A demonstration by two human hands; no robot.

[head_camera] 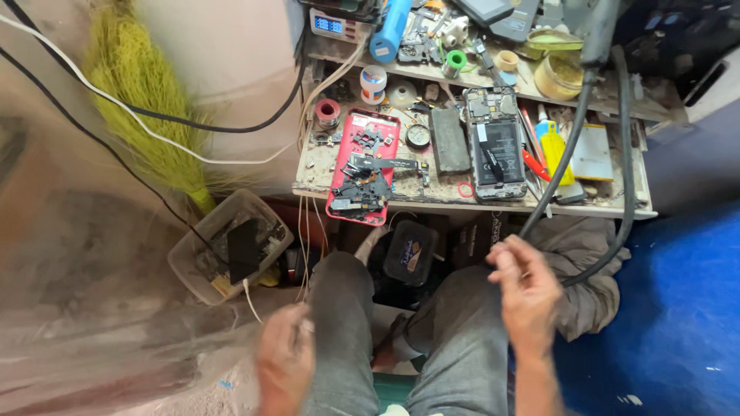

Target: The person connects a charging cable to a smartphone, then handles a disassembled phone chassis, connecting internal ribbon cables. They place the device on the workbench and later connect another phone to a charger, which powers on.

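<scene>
Right hand [528,289] hangs over the grey-trousered knee, fingers loosely curled, gripping nothing, just beside a thick black hose [574,131]; left hand [285,362] is blurred — grip unclear; an opened phone [495,146] lies on the gritty bench [617,209]

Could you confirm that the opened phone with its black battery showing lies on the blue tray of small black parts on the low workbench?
Not quite: the head view shows that the tray of small black parts is red, not blue, and the opened phone with its black battery showing lies beside it, directly on the low workbench.
</scene>
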